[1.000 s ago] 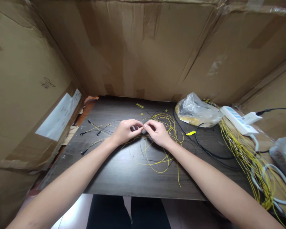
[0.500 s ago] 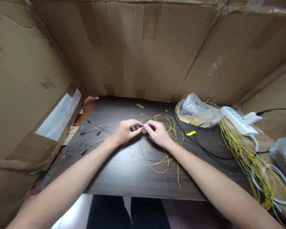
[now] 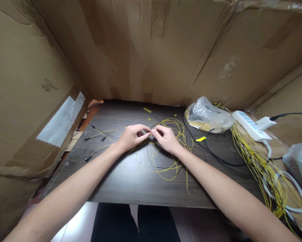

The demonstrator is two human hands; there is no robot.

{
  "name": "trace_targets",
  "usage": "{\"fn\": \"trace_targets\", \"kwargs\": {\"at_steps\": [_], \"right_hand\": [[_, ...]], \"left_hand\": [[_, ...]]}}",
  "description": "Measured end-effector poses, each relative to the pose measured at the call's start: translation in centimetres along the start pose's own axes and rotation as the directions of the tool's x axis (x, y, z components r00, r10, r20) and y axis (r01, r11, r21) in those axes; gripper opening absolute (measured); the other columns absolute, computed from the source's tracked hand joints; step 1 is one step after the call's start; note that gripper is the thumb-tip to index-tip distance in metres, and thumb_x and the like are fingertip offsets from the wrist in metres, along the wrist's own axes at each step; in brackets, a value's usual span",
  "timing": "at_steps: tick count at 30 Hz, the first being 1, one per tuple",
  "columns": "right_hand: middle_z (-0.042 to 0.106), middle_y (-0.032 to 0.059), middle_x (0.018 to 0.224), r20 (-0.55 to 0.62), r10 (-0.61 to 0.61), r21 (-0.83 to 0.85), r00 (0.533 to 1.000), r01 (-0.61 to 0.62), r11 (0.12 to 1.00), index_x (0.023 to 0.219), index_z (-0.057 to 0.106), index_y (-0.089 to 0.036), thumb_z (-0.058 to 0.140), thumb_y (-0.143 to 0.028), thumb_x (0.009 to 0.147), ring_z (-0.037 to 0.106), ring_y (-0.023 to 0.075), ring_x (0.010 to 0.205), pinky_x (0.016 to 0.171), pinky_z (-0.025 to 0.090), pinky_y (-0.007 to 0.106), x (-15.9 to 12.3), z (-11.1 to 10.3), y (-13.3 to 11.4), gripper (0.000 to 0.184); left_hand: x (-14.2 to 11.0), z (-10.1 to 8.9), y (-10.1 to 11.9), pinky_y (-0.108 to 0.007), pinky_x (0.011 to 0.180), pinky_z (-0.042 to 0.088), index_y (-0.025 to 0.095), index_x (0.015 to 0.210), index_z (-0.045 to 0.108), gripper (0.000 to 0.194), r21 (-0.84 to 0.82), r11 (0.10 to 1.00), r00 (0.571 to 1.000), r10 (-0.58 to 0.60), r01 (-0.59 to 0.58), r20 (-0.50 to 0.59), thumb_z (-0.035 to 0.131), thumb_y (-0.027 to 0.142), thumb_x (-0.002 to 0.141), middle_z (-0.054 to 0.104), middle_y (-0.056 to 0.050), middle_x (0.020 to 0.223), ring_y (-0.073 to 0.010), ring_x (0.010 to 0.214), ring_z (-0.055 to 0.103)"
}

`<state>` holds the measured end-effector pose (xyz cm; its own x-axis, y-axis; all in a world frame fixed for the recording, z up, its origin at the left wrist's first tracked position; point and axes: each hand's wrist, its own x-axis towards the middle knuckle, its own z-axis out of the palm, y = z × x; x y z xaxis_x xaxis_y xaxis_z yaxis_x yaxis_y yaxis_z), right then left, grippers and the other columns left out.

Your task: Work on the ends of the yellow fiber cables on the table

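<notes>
My left hand (image 3: 135, 137) and my right hand (image 3: 164, 138) meet over the middle of the dark tabletop, fingertips almost touching. Both are closed in a pinch on thin wires; the exact spot between the fingertips is too small to make out. Yellow wires (image 3: 176, 162) loop loosely under and to the right of my right hand, with thin black ones among them. Left of my left hand, several wire ends with black connectors (image 3: 88, 158) fan out. Small yellow pieces (image 3: 147, 110) lie beyond my hands.
Cardboard walls (image 3: 141, 60) enclose the dark table (image 3: 110, 188) at the back and sides. At the right are a clear plastic bag (image 3: 208, 114), a white power strip (image 3: 252, 126), a bundle of yellow wires (image 3: 254, 168) and a black cable (image 3: 224, 163) with a yellow tag (image 3: 200, 138).
The view has shifted very slightly, so everything sits a little higher. My hands stay pinched together in the same place, with only a small change of the fingers.
</notes>
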<state>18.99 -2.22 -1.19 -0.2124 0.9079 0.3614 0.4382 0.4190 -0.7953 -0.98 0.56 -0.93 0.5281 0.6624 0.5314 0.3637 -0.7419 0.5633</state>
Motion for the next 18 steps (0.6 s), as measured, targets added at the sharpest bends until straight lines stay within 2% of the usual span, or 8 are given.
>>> {"fn": "trace_targets", "kwargs": {"at_steps": [12,18], "right_hand": [[0.062,0.0015,0.072,0.003,-0.015,0.002,1.0,0.015,1.0,0.08,0.063,-0.018,0.052,-0.032,0.095,0.055,0.0152,0.066,0.064,0.041,0.028,0.0,-0.07,-0.04,0.024],[0.062,0.001,0.072,0.005,0.006,0.036,1.0,-0.006,0.999,0.081,0.063,-0.019,0.055,-0.028,0.092,0.054,0.0145,0.065,0.062,0.041,0.027,-0.04,0.0,-0.1,0.016]], "left_hand": [[0.19,0.09,0.63,-0.018,0.059,0.056,0.016,0.094,0.075,0.017,-0.103,0.989,0.993,-0.108,0.103,-0.044,0.073,0.032,0.088,0.077,-0.002,0.079,-0.0111,0.062,0.068],[0.12,0.22,0.47,-0.018,0.058,0.055,0.016,0.092,0.076,0.015,-0.067,0.995,0.996,-0.083,0.08,-0.036,0.071,0.029,0.09,0.077,-0.003,0.079,-0.0106,0.061,0.068]]}}
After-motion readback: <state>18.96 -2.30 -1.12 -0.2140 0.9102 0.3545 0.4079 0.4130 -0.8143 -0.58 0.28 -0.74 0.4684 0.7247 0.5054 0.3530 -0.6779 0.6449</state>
